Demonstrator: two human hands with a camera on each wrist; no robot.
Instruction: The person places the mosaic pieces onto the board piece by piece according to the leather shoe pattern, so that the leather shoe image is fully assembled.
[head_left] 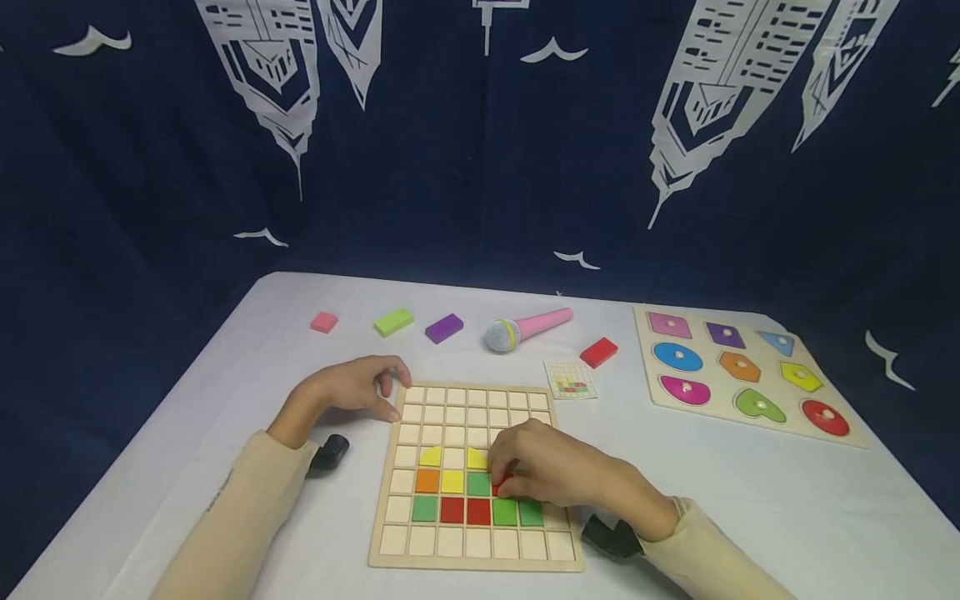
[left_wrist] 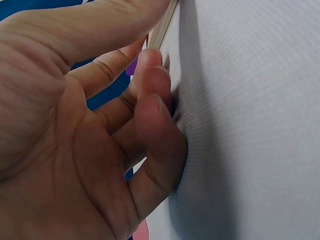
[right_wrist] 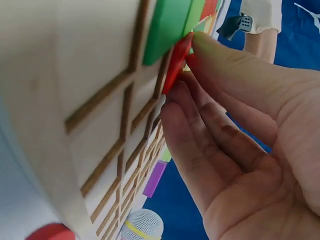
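A wooden grid board (head_left: pixel 477 560) lies on the white table, with yellow, orange, green and red tiles in some cells. My right hand (head_left: pixel 547 467) pinches a red tile (right_wrist: pixel 176 65) between thumb and fingertips, tilted at a cell beside a green tile (right_wrist: pixel 167 30). In the head view the fingers cover most of that red tile. My left hand (head_left: pixel 360 386) rests at the board's upper left corner. Its thumb and index finger touch the edge, and the other fingers bend loosely against the cloth in the left wrist view.
Behind the board are a pattern card (head_left: pixel 570 380), a red block (head_left: pixel 598 352), a pink toy microphone (head_left: pixel 531 328), a purple block (head_left: pixel 444 328), a lime block (head_left: pixel 393 322) and a pink block (head_left: pixel 324 322). A shape puzzle board (head_left: pixel 720 396) lies to the right.
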